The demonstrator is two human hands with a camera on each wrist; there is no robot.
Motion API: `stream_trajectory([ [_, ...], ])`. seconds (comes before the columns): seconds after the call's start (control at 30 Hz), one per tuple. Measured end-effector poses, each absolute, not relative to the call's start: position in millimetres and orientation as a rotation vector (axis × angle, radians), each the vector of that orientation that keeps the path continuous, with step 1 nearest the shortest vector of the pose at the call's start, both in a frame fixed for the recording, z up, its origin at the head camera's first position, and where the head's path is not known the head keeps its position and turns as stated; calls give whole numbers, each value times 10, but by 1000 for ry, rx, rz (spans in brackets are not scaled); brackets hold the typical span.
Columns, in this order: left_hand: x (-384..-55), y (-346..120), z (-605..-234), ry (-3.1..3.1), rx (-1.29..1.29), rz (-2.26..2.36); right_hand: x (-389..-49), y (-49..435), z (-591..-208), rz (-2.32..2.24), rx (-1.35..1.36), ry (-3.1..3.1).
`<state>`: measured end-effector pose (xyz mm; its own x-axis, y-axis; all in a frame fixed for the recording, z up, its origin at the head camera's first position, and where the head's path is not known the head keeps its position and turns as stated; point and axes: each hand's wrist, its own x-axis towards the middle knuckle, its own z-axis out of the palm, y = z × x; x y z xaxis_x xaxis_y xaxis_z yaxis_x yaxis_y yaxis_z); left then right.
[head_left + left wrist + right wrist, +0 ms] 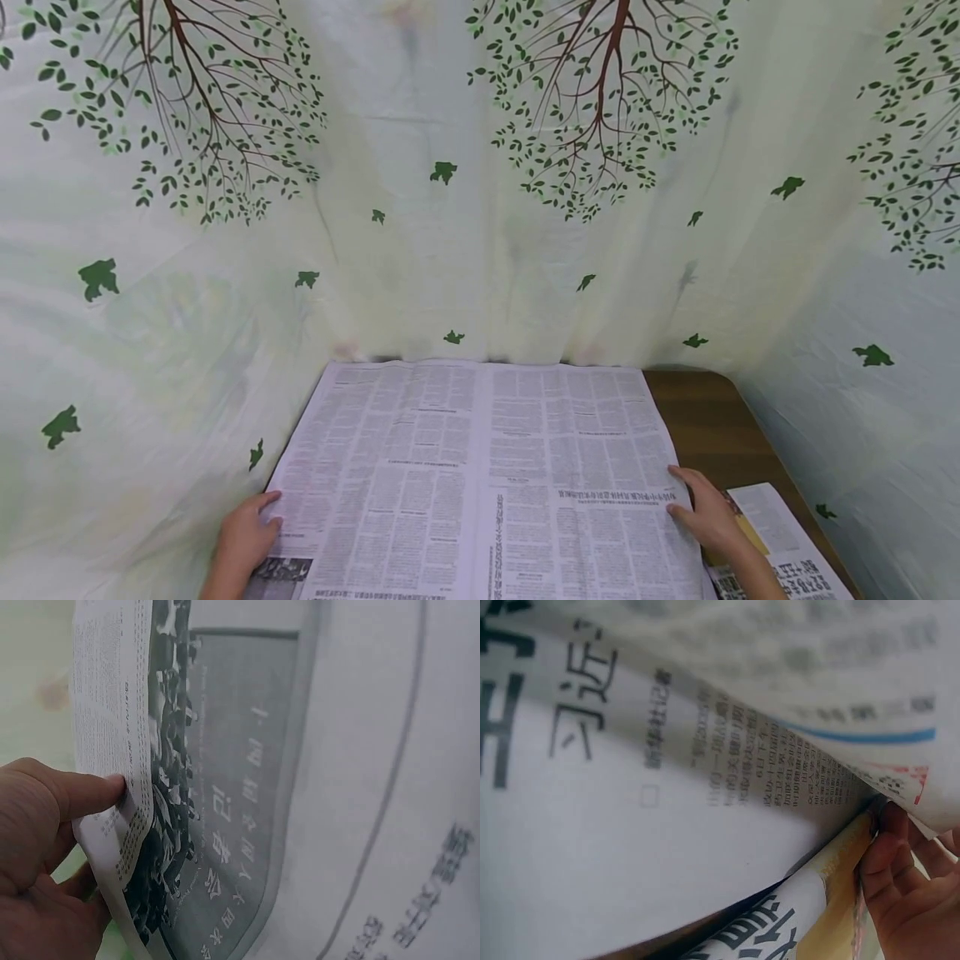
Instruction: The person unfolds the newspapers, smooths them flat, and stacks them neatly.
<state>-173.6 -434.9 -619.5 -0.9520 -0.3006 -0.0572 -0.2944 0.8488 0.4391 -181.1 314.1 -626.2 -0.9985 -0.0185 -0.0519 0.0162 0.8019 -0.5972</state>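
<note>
A large newspaper (pixel 480 467) lies spread open on the table, with a pale fold line down its middle and columns of small print. My left hand (pixel 242 537) pinches its left edge, thumb on top and fingers beneath; in the left wrist view the hand (pixel 56 847) grips the sheet beside a dark photo (pixel 169 817). On the opposite side my right hand (pixel 707 518) holds the right edge between thumb and fingers. The right wrist view looks under the lifted sheet (pixel 817 675), where the curled fingers of the right hand (pixel 915 885) are at its edge.
Another folded newspaper (pixel 780 533) with bold black characters and a yellow patch lies on the right, partly under my right forearm. Brown wooden tabletop (pixel 705 417) shows at the back right. A pale curtain (pixel 420 275) printed with trees and leaves surrounds the table.
</note>
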Motion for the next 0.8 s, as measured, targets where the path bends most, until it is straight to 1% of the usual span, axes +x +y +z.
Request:
stream_trajectory([
  [0.27, -1750, -4374, -6203, -2984, 493, -696, -1831, 3143, -6311, -965, -17, 2945],
  [0.5, -1770, -4355, -6195, -2994, 623, -751, -1847, 3169, -6342, -966, 1, 2937],
  [0.8, -1775, -4337, -6171, -2955, 643, -701, -1872, 3176, -6368, -998, -6, 2904],
])
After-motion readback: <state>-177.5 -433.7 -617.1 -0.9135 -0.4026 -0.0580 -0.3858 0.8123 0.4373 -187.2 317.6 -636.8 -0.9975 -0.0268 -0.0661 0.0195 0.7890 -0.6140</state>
